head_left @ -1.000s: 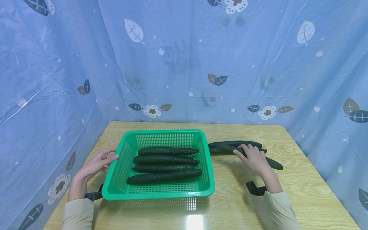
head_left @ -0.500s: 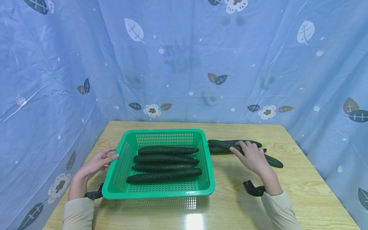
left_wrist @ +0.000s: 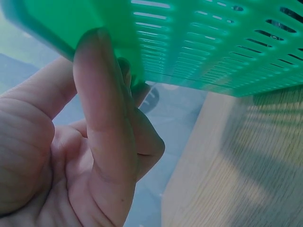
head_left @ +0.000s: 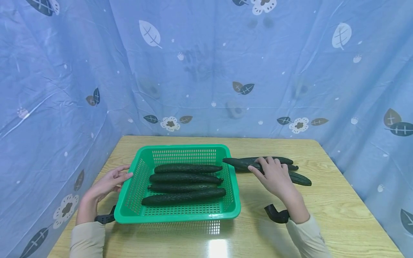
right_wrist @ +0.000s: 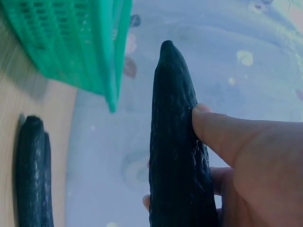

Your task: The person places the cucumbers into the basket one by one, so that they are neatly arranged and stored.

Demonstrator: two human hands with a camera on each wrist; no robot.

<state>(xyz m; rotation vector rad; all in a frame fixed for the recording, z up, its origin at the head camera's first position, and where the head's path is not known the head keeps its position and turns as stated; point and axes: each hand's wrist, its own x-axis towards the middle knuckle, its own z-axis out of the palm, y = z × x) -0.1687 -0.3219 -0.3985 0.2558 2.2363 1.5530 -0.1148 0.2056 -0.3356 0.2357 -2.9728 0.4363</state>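
A green plastic basket (head_left: 177, 217) holds several dark green cucumbers (head_left: 185, 178) lying side by side. My left hand (head_left: 108, 184) grips its left rim, thumb on top and fingers beneath; the left wrist view shows the fingers (left_wrist: 102, 94) against the rim. In my right hand (head_left: 274, 179) is another cucumber (right_wrist: 177, 137), gripped around its middle with the thumb along one side. Its left tip overlaps the basket's right rim in the head view, and its other end points down to the right. Two more cucumbers (right_wrist: 31, 175) lie on the table below it.
The wooden table (head_left: 329, 200) carries everything. Blue patterned curtains (head_left: 200, 71) hang behind it and at both sides. A black curved piece (head_left: 276, 215) sits at the right wrist, and a black strap (head_left: 106, 216) at the left.
The right hand has lifted the cucumber off the others and moved it left, so its tip now reaches the basket's right rim. The left hand and basket have stayed put.
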